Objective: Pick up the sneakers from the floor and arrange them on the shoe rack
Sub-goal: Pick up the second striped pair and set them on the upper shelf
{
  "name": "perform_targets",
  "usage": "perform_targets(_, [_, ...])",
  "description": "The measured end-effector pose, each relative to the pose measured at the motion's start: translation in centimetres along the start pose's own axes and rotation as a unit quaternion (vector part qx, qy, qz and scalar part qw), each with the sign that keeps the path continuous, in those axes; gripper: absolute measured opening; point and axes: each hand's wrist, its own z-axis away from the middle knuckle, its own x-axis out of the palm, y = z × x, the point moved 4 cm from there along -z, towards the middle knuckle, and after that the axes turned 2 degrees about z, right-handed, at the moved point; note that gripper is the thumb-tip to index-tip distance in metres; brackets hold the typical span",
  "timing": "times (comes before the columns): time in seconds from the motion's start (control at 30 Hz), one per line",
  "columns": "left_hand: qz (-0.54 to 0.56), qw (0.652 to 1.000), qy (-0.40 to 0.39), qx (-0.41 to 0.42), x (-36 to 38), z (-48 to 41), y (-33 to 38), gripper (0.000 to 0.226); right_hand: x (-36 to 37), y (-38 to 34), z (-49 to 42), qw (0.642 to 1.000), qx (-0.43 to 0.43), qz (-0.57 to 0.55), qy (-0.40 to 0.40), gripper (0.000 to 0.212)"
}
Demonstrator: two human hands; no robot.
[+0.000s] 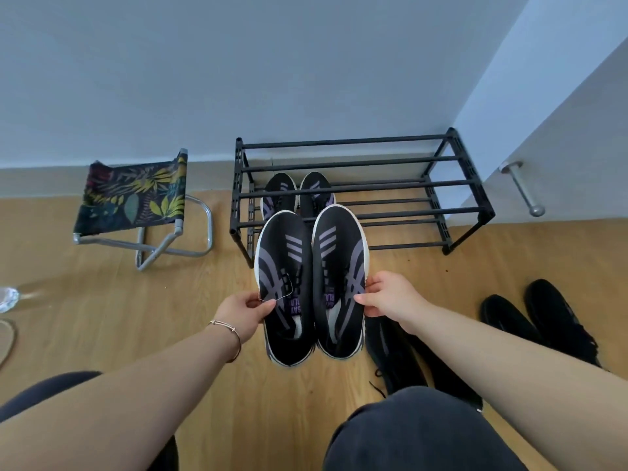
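Two black sneakers with grey-purple stripes and white soles hang side by side above the floor, toes pointing at the rack. My left hand [246, 312] grips the left sneaker [284, 266] at its outer side. My right hand [390, 295] grips the right sneaker [339, 266] at its outer side. The black bar shoe rack [407, 185] stands against the wall just beyond them. A matching pair of sneakers [299, 193] sits on its lower shelf at the left end.
A folding stool [136, 195] with leaf-print fabric stands left of the rack. Black shoes [540, 317] lie on the wooden floor at the right, and another black pair [401, 355] lies under my right forearm. A door with a metal handle [523, 188] is at the right.
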Motion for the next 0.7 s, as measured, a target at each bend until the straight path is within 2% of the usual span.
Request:
perform_targets(0.07, [0.007,1.0,0.01,0.015,-1.6,-0.7,2.0,0.004,-0.6,-2.3,0.1,1.0,-0.019,-0.003,0.013,0.041])
perform_targets(0.2, [0.015,0.998,0.037,0.056,-4.0,-3.6,6.5,0.032,-2.2,-7.5,-0.6,0.996,-0.069,0.011,0.052,0.045])
perform_targets(0.43, [0.014,0.995,0.059,0.077,-6.6,-8.4,11.9,0.028,-3.7,-12.6,-4.4,0.985,-0.103,-0.09,0.101,0.039])
perform_targets(0.57, [-0.03,0.995,0.069,0.066,-7.4,-9.6,12.6,0.027,-2.9,-13.7,-5.6,0.985,-0.095,-0.093,0.112,0.044])
perform_targets(0.7, [-0.043,0.995,0.073,0.047,-7.7,-11.1,12.9,0.036,-2.3,-14.4,-6.6,0.985,-0.081,-0.093,0.121,0.04])
